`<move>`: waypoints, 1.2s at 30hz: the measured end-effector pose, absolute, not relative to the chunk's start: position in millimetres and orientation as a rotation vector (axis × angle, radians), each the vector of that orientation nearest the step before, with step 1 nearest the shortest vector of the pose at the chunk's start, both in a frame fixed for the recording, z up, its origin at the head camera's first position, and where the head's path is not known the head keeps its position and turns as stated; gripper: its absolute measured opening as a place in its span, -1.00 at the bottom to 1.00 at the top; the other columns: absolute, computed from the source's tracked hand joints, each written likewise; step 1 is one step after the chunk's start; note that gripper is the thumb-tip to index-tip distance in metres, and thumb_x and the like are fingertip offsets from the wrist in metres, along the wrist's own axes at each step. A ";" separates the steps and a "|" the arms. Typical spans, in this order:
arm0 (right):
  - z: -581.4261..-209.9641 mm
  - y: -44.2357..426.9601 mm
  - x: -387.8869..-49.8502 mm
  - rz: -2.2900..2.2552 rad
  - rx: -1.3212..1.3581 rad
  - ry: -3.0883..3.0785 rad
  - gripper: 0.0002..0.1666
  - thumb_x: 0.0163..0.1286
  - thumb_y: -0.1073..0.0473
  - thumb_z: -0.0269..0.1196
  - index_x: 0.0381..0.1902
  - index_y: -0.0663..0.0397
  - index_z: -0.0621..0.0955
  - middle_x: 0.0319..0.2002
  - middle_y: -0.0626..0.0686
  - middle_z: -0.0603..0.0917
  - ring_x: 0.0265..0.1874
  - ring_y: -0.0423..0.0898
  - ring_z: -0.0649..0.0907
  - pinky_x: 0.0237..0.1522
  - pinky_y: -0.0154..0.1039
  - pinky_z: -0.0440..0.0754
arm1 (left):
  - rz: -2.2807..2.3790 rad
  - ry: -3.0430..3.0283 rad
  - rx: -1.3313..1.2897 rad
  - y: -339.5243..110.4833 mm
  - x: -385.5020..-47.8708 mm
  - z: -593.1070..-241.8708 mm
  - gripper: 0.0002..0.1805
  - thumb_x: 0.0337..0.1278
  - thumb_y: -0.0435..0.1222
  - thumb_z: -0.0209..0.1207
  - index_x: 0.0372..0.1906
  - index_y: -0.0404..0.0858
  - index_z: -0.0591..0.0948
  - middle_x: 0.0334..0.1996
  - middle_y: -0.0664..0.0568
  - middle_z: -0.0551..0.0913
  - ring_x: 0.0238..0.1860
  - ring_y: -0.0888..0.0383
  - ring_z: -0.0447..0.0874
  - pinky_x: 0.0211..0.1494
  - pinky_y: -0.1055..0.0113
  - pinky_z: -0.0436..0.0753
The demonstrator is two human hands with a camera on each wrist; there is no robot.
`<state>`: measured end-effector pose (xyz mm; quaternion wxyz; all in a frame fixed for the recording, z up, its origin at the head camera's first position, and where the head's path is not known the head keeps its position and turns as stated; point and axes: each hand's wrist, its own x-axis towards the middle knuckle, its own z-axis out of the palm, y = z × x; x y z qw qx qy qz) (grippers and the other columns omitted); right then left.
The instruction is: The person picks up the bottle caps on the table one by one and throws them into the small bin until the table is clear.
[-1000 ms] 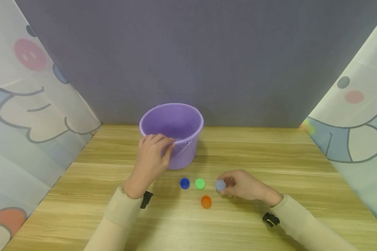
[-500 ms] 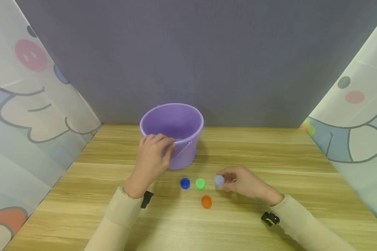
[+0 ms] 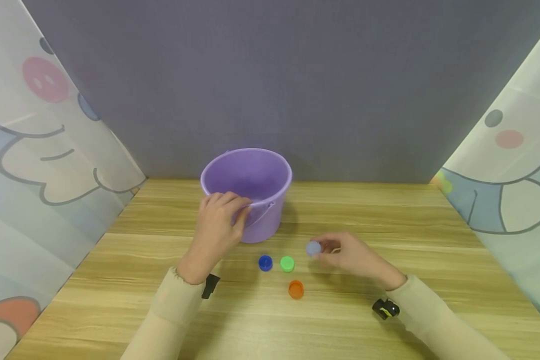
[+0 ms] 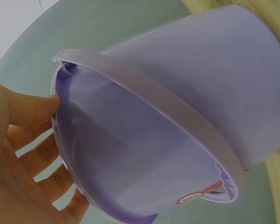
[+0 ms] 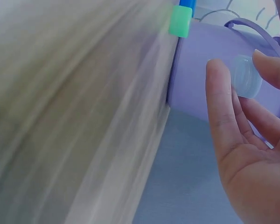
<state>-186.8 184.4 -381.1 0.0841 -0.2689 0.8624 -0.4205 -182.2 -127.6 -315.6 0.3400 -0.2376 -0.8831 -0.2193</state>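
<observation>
A purple bucket (image 3: 265, 222) stands upright at the back of the wooden table. My left hand (image 3: 218, 220) grips its near rim; in the left wrist view the thumb and fingers lie on either side of that rim (image 4: 60, 135). Between thumb and fingertips, my right hand (image 3: 353, 255) pinches a pale blue bottle cap (image 3: 313, 248), raised over the table right of the bucket. The same pale cap (image 5: 246, 77) looks translucent in the right wrist view. A dark blue cap (image 3: 265, 263), a green cap (image 3: 287, 264) and an orange cap (image 3: 296, 289) lie on the table between the hands.
The wooden table (image 3: 387, 220) ends at a grey panel (image 3: 297, 90) behind the bucket. Cartoon-printed curtains (image 3: 40, 150) hang at the left and right sides. The bucket's thin handle (image 3: 262, 218) hangs down along its outside.
My right hand has lifted the pale blue cap off the table and moved it slightly away from me. The left hand and the bucket have stayed in place.
</observation>
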 end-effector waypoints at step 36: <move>-335.0 178.5 -202.0 -1.475 -0.775 2.513 -0.52 0.32 0.15 0.43 0.13 0.29 0.64 -0.19 0.07 0.73 -0.24 -0.01 0.72 -0.19 -0.07 0.75 | -0.567 -2.290 -0.642 -129.3 -181.1 -314.8 -0.87 0.16 -0.45 0.33 -0.20 -0.26 0.77 -0.30 -0.02 0.75 -0.21 -0.08 0.61 0.06 -0.07 0.45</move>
